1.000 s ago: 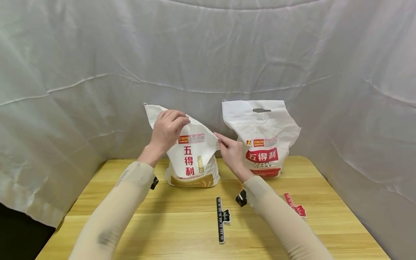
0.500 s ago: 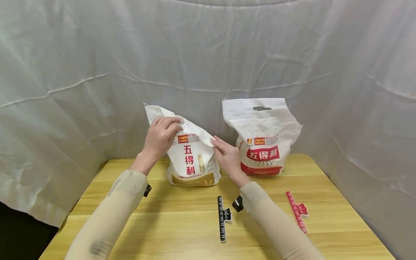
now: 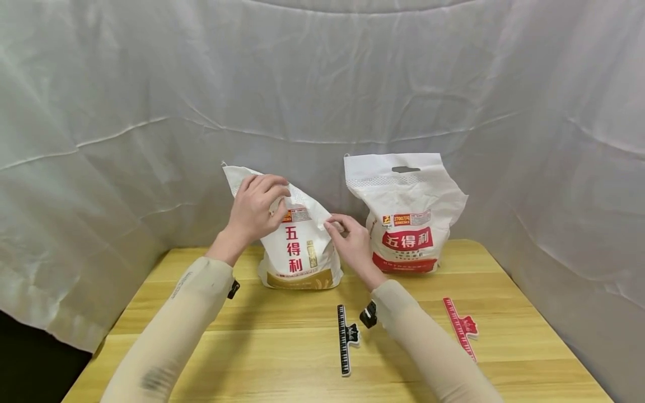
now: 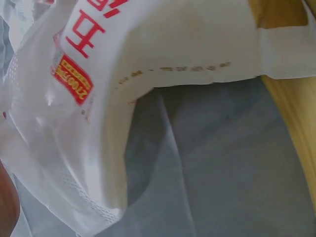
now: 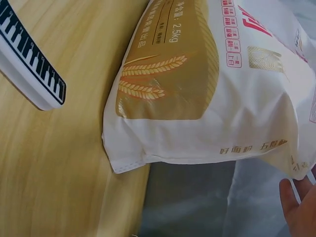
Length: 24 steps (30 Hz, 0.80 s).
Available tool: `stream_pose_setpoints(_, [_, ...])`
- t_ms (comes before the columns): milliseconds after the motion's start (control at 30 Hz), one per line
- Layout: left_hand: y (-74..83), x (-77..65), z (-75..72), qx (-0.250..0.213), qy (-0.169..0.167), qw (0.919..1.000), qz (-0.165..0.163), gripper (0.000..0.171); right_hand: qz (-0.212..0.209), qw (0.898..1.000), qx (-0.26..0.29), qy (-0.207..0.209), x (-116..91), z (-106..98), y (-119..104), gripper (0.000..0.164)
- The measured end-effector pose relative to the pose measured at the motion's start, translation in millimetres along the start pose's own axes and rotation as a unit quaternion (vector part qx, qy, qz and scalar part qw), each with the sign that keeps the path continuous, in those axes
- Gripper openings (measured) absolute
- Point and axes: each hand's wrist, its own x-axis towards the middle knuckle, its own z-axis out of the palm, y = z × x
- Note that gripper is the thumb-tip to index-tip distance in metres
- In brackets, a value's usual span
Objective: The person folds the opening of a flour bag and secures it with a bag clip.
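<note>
- Head: gold-bottomed bag (image 3: 297,252) stands on the counter (image 3: 282,347); left hand (image 3: 254,210) curls round its top, right hand (image 3: 353,243) pinches its right corner.
- Left wrist: the bag's upper part bends over.
- Right wrist: black clip (image 5: 29,57) lies apart from the bag.

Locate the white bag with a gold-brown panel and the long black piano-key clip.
White bag with gold-brown panel (image 3: 302,243): head view, printed front.
Black piano-key clip (image 3: 344,340): head view, long bar.

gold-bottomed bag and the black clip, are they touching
Apart: the right wrist view shows bare table between the clip and the bag.
</note>
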Motion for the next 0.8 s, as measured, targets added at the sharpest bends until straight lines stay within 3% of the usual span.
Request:
stream_pose_setpoints(133, [2.7,11.9,3.2,0.014,0.000,0.9999,-0.010,0.023,0.019,1.000,-0.004,0.004,2.7,0.5,1.0,0.015])
stream_pose_setpoints(233, [3.0,19.2,5.4,0.022,-0.019,0.9994,-0.020,0.020,0.020,1.000,0.000,0.002,3.7,0.9,2.8,0.019])
stream_pose_setpoints(367, [2.1,24.1,7.2,0.030,-0.068,0.9961,-0.047,0.017,0.016,1.000,0.004,-0.010,3.8,1.5,4.5,0.023])
stream_pose_setpoints(600, [0.7,22.3,7.0,0.037,-0.157,0.9811,-0.107,0.022,0.000,1.000,-0.004,-0.019,4.8,2.2,6.2,0.025])
stream_pose_setpoints(800, [-0.4,19.4,6.9,0.036,-0.160,0.9805,-0.108,0.020,-0.029,0.999,-0.018,-0.008,8.4,2.3,7.2,0.021])
